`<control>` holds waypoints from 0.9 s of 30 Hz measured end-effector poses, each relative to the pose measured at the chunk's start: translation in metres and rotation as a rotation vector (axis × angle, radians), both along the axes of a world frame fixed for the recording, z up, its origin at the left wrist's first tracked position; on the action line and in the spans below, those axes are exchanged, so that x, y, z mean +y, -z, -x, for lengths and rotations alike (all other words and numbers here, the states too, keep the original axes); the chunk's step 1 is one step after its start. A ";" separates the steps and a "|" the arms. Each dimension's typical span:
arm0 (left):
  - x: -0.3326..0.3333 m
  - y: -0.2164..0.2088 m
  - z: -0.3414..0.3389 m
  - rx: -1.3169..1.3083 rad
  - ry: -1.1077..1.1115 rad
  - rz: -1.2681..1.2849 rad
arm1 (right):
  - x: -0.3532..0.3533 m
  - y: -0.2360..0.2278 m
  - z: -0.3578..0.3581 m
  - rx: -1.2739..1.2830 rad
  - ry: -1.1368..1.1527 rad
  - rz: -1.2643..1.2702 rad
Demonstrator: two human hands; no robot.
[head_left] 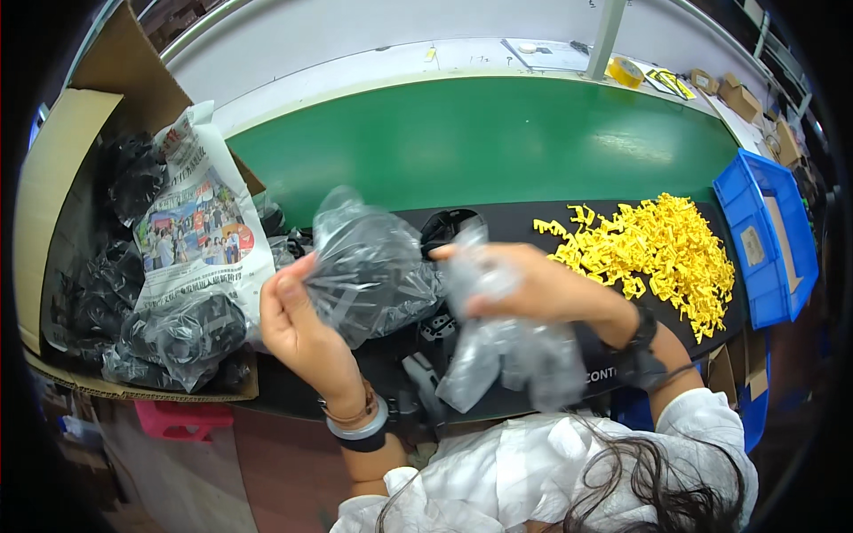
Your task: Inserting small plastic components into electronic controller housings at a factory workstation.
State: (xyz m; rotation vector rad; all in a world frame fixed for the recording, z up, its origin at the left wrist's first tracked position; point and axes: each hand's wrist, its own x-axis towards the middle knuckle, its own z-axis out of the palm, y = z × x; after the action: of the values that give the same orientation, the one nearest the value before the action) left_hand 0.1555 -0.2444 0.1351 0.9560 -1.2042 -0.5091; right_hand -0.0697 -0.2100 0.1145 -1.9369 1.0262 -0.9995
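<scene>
Here, above the desk's front edge, the left hand pinches a clear bag; the right hand grips blurred, crumpled plastic.

A long worktop with a smooth, glossy green surface runs across the room. A black mat covers its near part. Toward the right, a pale patch of light reflects off the green. Behind the worktop runs a narrow white ledge, backed by a plain, pale wall. A light-coloured upright post stands at the ledge, right of centre, and a pale metal rail slants across the upper left. Below, at lower left, the floor shows a greyish area beside a reddish-brown one. A pink plastic piece of furniture, stool-like in shape, sits under the worktop's left end. The room looks evenly and brightly lit.
</scene>
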 end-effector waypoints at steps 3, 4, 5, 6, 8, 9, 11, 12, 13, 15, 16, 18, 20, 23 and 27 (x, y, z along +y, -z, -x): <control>0.003 0.017 0.001 0.480 0.049 -0.013 | -0.018 -0.024 -0.039 0.664 0.138 -0.200; 0.003 0.017 0.005 0.569 0.003 -0.020 | -0.022 -0.018 -0.041 0.718 0.115 -0.131; 0.002 0.023 0.002 0.445 0.067 -0.040 | -0.027 -0.004 -0.043 0.771 0.093 -0.063; 0.003 0.029 -0.006 0.318 0.122 -0.058 | -0.029 -0.001 -0.047 0.820 0.063 0.010; 0.009 0.032 -0.017 0.025 0.199 -0.228 | -0.024 -0.002 -0.046 0.857 0.055 0.006; 0.011 0.031 -0.018 -0.063 0.249 -0.293 | -0.019 0.002 -0.044 0.809 0.069 0.032; 0.014 0.026 -0.015 -0.144 0.339 -0.402 | -0.006 -0.001 -0.033 0.642 0.090 0.037; 0.013 0.027 -0.015 -0.184 0.374 -0.365 | 0.000 -0.002 -0.027 0.558 0.095 0.038; 0.012 0.026 -0.013 -0.223 0.410 -0.327 | 0.002 0.004 -0.019 0.299 0.007 -0.015; 0.007 0.011 0.000 -0.541 0.377 -0.366 | 0.011 -0.008 -0.008 0.010 -0.005 -0.107; 0.002 0.010 0.003 -0.651 0.402 -0.373 | 0.018 -0.011 -0.004 -0.143 0.038 -0.113; -0.009 0.021 0.003 -0.785 0.515 -0.447 | 0.023 -0.006 0.013 -0.083 0.173 -0.044; -0.012 0.029 -0.004 -0.747 0.547 -0.482 | 0.031 -0.006 0.029 0.019 0.303 0.002; -0.009 0.016 -0.002 -0.699 0.713 -0.472 | 0.039 -0.012 0.044 0.037 0.313 -0.034; 0.021 0.012 0.004 -1.001 0.770 -0.153 | 0.019 -0.032 0.028 0.077 0.228 0.003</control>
State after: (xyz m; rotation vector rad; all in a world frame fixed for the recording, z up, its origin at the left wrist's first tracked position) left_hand 0.1518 -0.2235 0.1226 0.8602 -2.5084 -0.7578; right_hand -0.0981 -0.1910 0.1464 -1.9038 1.3131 -1.0558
